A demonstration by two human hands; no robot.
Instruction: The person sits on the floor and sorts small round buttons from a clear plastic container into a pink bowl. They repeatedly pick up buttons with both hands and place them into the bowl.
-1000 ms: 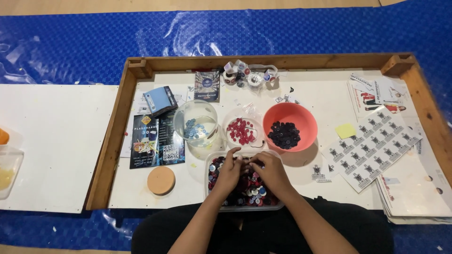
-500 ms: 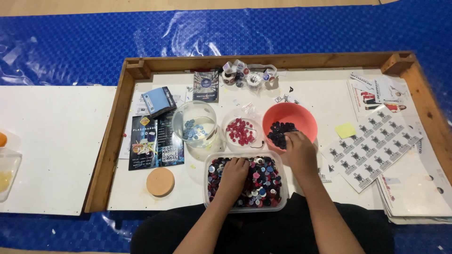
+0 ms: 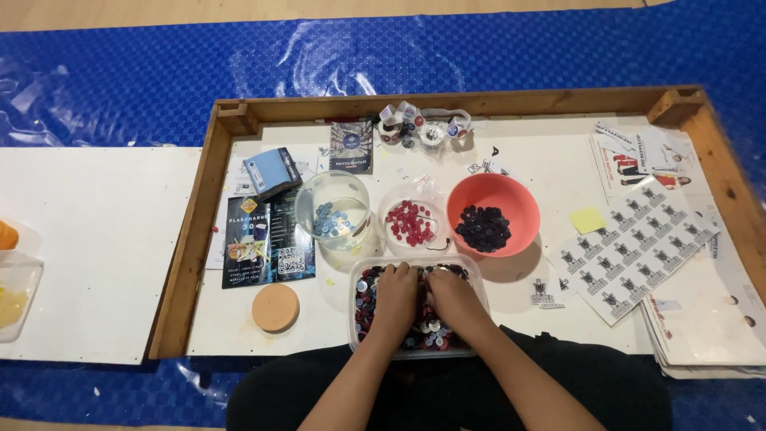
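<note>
Both hands, left hand and right hand, dug loosely into mixed buttons, grip unclear; three bowls partly filled, many buttons left

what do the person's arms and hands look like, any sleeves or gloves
Both forearms are bare with no sleeves showing in the head view. The left hand and right hand wear no gloves; no rings, watch or bracelets are visible. Dark, black-looking clothing covers the lap below the arms.
</note>
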